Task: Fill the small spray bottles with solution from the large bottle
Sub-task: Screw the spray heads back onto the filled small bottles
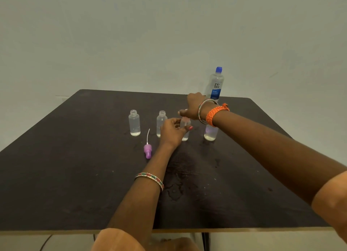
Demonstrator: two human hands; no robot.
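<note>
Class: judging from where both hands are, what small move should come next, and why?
Probably twist the pink spray top off. The left hand grips the third small clear plastic bottle, the right hand sits on its top, and the tall blue-capped solution bottle stands capped behind.

third bottle point(185, 130): top hidden by right hand point(191, 108) | label print unreadable

The small bottles point(134, 123) are looking like clear, smooth plastic; the dark table point(75, 156) is showing a matt, perhaps wooden, surface.
</note>
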